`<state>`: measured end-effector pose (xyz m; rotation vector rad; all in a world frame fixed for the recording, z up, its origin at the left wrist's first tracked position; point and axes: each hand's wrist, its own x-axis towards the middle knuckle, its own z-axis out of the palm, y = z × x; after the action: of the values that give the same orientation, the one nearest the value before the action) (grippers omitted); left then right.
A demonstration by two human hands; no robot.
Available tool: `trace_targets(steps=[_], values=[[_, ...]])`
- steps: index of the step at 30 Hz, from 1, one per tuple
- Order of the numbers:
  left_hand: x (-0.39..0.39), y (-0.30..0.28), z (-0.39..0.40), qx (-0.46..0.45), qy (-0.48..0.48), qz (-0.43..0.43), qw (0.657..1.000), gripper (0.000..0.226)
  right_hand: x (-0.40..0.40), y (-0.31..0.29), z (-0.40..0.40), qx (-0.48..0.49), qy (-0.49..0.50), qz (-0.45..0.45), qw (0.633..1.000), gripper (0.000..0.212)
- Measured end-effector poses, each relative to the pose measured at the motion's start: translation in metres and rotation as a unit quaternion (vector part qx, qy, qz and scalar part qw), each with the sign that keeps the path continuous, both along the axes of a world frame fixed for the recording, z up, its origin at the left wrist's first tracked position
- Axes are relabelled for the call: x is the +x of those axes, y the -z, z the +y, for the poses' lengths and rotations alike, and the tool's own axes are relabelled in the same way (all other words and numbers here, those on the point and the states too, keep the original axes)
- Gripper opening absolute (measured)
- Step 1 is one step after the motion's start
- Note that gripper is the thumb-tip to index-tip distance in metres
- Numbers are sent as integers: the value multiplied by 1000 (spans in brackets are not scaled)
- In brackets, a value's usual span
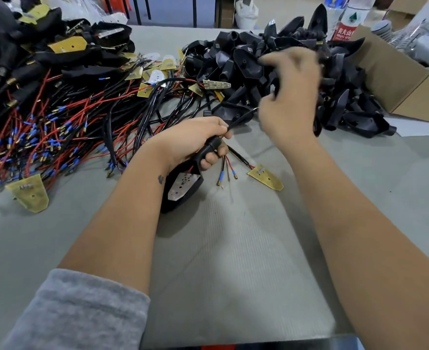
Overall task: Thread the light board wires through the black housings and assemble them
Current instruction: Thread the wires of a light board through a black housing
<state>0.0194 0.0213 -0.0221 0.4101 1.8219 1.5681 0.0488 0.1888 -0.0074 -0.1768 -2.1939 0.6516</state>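
Note:
My left hand (pixel 195 140) grips the stem of a black housing (pixel 183 190) that has a white light board (pixel 181 185) seated in it; red and black wires with blue-sleeved ends (pixel 227 170) stick out below the fist. My right hand (pixel 291 97) is blurred over the pile of empty black housings (pixel 246 66), its fingers curled among them; what it holds is unclear. A loose yellow light board (pixel 266 176) lies on the grey mat to the right of my left hand, its black cable running up toward that hand.
A tangle of red and black wired boards (pixel 56 127) covers the left of the table, with a yellow board (pixel 30 194) at its near edge. Assembled housings (pixel 64 54) are heaped at the back left. A cardboard box (pixel 395 79) and a bottle (pixel 347 24) stand at the back right.

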Motion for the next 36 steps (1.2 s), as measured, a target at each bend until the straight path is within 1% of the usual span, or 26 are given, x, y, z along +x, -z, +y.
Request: trace_targets(steps=[1,2,3,4,6,8,11,12,14,15,16,17,18,19,20,21,22,23,24,25,26,27,28,30,33,36], values=[[0,0,1,4,-3,-6,1000,19,1,-3,-5,100,-68,-50,991,58],[-1,1,0,9,-7,-12,1000,20,2,-6,-10,177,-131,-112,969,51],[-1,1,0,14,-10,-17,1000,20,3,-7,-14,223,-168,-173,944,42],[-1,1,-1,17,-13,-20,1000,21,4,-7,-18,239,-186,-219,928,35],[-1,0,-2,9,-25,-10,1000,22,7,-8,-21,204,-200,-269,920,31],[-2,-4,-3,-32,-58,27,997,27,9,-8,-19,181,-203,-292,917,29],[-4,-15,-5,-95,-151,134,975,36,8,-14,-14,167,-195,-261,930,29],[-5,-19,-6,-88,-199,179,960,35,8,-16,-13,158,-193,-236,939,29],[-3,-26,-7,-24,-303,256,918,32,9,-21,-12,139,-185,-195,953,29],[-1,-29,-8,2,-353,314,881,32,9,-23,-12,126,-177,-178,960,29],[3,-32,-10,19,-393,386,834,32,10,-26,-12,114,-169,-160,966,28],[10,-36,-13,44,-407,457,790,29,9,-30,-13,106,-159,-143,971,27],[17,-40,-16,77,-390,521,755,25,9,-33,-15,100,-150,-127,975,26],[23,-42,-20,109,-350,580,728,21,8,-37,-17,95,-142,-115,979,26],[29,-42,-23,128,-301,622,712,21,7,-41,-20,89,-134,-106,981,25],[35,-41,-24,131,-252,627,726,22,6,-46,-23,83,-126,-99,984,26],[40,-39,-23,116,-209,589,771,24,5,-51,-27,78,-119,-91,986,26],[44,-36,-21,88,-176,513,836,25,5,-55,-31,76,-116,-82,987,26],[46,-35,-18,59,-159,410,896,25,4,-60,-36,75,-118,-73,987,25],[45,-35,-18,53,-168,296,939,24,4,-64,-42,74,-122,-65,988,24],[41,-35,-20,73,-203,201,956,22,4,-67,-50,72,-126,-61,987,23],[36,-38,-26,114,-253,140,951,21,3,-70,-59,71,-130,-63,987,23],[29,-43,-34,159,-297,113,935,20,2,-72,-69,71,-135,-68,986,24],[16,-55,-55,208,-357,124,902,25,0,-74,-92,71,-156,-85,982,25],[1,-72,-87,208,-400,159,879,25,-4,-67,-134,84,-199,-106,971,22],[-15,-88,-119,152,-415,169,881,21,-9,-55,-180,88,-257,-139,952,24]])
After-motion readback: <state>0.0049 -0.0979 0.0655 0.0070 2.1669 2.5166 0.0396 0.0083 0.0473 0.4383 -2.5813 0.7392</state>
